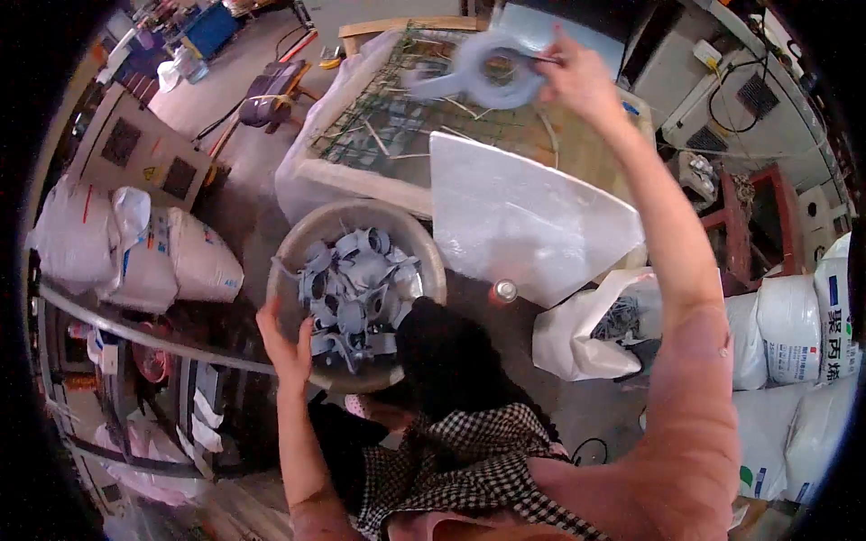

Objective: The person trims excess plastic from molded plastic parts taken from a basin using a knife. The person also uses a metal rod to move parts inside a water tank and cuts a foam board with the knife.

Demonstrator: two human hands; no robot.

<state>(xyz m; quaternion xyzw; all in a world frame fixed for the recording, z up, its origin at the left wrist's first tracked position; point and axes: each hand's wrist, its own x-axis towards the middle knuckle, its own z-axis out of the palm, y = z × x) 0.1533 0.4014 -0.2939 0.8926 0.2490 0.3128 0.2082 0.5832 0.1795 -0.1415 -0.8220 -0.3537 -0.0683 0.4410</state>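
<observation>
My right hand [577, 83] is raised over the far crate, its fingers closed around a thin dark tool [547, 59], whose kind I cannot make out. Right beside those fingers is a blurred grey plastic ring with a handle-like arm [469, 88]; whether the fingers also grip it is unclear. My left hand [289, 347] is at the near left rim of a round tub [424, 239], fingers spread and nothing in them. Many grey moulded plastic parts [352, 288] with rings lie heaped inside the tub.
A white board [532, 216] leans against the netted crate [370, 185]. A can [503, 290] and an open white sack [577, 334] stand on the floor nearby. Full sacks [162, 248] line the left, more sacks [794, 334] the right. A metal rail [162, 338] runs at left.
</observation>
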